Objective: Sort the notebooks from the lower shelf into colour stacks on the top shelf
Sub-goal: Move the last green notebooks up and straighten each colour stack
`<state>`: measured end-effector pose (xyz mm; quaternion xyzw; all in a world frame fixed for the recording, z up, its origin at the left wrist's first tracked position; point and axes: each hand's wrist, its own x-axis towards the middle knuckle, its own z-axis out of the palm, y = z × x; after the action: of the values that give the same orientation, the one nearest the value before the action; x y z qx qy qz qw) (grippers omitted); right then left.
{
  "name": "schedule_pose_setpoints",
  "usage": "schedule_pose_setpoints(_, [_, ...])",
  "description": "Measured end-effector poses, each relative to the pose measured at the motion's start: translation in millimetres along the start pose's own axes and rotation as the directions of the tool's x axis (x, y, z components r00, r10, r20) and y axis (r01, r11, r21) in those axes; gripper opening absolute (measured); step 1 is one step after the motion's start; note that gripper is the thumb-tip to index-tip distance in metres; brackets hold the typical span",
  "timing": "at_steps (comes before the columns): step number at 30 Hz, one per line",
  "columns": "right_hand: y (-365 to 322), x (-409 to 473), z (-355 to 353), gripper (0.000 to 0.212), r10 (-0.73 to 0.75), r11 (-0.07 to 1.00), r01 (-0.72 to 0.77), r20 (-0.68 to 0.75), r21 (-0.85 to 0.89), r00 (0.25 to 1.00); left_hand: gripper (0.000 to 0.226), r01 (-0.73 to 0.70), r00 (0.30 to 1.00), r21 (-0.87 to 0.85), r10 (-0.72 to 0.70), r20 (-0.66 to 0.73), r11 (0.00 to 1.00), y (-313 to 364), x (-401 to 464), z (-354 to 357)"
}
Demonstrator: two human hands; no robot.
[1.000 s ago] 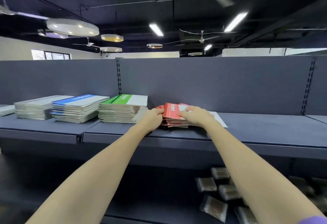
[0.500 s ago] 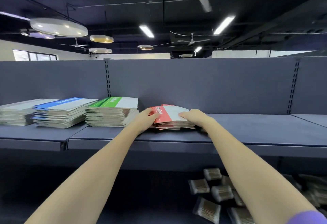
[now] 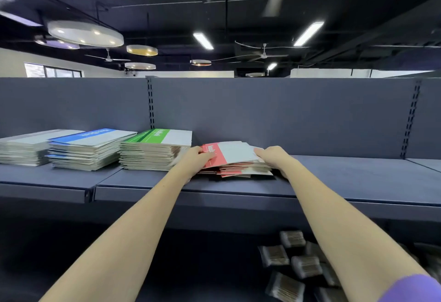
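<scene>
A low, uneven stack of red notebooks [image 3: 235,158] lies on the top shelf [image 3: 346,177]. My left hand [image 3: 193,161] grips its left end, thumb on the red cover. My right hand [image 3: 274,159] holds its right end, fingers curled around the edge. To the left stand a green stack [image 3: 156,149], a blue stack [image 3: 88,149] and a grey stack [image 3: 26,146], all taller and neater.
The shelf's grey back panel [image 3: 286,115] rises behind the stacks, and bare shelf surface stretches right of the red stack. On the dark lower shelf at the bottom right lie several small clear packets [image 3: 293,261] with brown contents.
The red notebooks were fanned out and askew; both hands have pushed them together into a tighter stack, closer to the green one. The camera view has shifted slightly.
</scene>
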<state>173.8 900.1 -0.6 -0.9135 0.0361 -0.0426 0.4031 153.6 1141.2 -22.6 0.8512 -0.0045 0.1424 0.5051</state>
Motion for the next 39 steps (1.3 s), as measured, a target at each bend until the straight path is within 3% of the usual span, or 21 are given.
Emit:
schedule_pose_setpoints(3, [-14, -4, 8, 0.031, -0.071, 0.997, 0.071, 0.070, 0.010, 0.995, 0.037, 0.004, 1.000, 0.010, -0.003, -0.012, 1.000, 2, -3, -2])
schedule_pose_setpoints(6, [-16, 0, 16, 0.013, -0.046, 0.965, 0.007, 0.144, 0.261, 0.989, 0.039, 0.012, 1.000, -0.021, -0.012, -0.021, 1.000, -2, -1, -2])
schedule_pose_setpoints(9, [-4, 24, 23, 0.053, -0.043, 0.837, -0.038, 0.135, 0.545, 0.990, 0.052, 0.007, 1.000, -0.002, -0.007, -0.008, 1.000, 0, -3, -4])
schedule_pose_setpoints(11, [-11, 3, 17, 0.057, -0.033, 0.754, -0.064, 0.135, 0.653, 0.990, 0.059, 0.007, 1.000, 0.006, -0.007, 0.013, 1.000, 1, -5, -5])
schedule_pose_setpoints(15, [-13, -15, 17, 0.046, -0.085, 0.746, -0.097, 0.239, 0.659, 0.967, 0.066, 0.025, 0.998, 0.075, -0.029, 0.050, 0.997, 4, -2, -1])
schedule_pose_setpoints(17, [-11, -15, 17, 0.070, -0.128, 0.757, -0.085, 0.275, 0.648, 0.953, 0.032, 0.030, 0.995, -0.003, -0.030, 0.095, 1.000, 18, -10, 4])
schedule_pose_setpoints(19, [-7, -9, 15, 0.091, -0.147, 0.776, -0.055, 0.265, 0.629, 0.953, 0.024, 0.064, 0.991, -0.091, -0.053, 0.121, 0.994, 21, -5, 10])
schedule_pose_setpoints(22, [-4, -1, 16, 0.077, -0.115, 0.810, 0.030, 0.108, 0.586, 0.988, 0.019, 0.099, 0.990, -0.265, -0.068, 0.127, 0.959, 17, 1, 8])
schedule_pose_setpoints(24, [-6, 0, 19, 0.089, -0.067, 0.839, 0.025, 0.057, 0.544, 0.996, 0.041, 0.147, 0.988, -0.359, -0.122, 0.093, 0.921, 10, 10, 6])
schedule_pose_setpoints(28, [-12, -2, 28, 0.089, -0.095, 0.841, 0.017, 0.116, 0.540, 0.989, 0.054, 0.199, 0.979, -0.368, -0.172, 0.107, 0.908, 7, 13, 7])
schedule_pose_setpoints(34, [-20, -13, 25, 0.081, -0.186, 0.758, -0.020, 0.245, 0.652, 0.951, 0.016, 0.141, 0.977, -0.249, -0.094, 0.193, 0.958, 22, 2, 16])
schedule_pose_setpoints(37, [-18, -13, 22, 0.070, -0.203, 0.757, 0.008, 0.224, 0.653, 0.953, 0.037, 0.138, 0.978, -0.273, -0.088, 0.188, 0.952, 16, 9, 15])
schedule_pose_setpoints(39, [-17, -7, 24, 0.063, -0.186, 0.756, 0.009, 0.201, 0.655, 0.962, 0.033, 0.184, 0.977, -0.348, -0.134, 0.165, 0.919, 13, 12, 10])
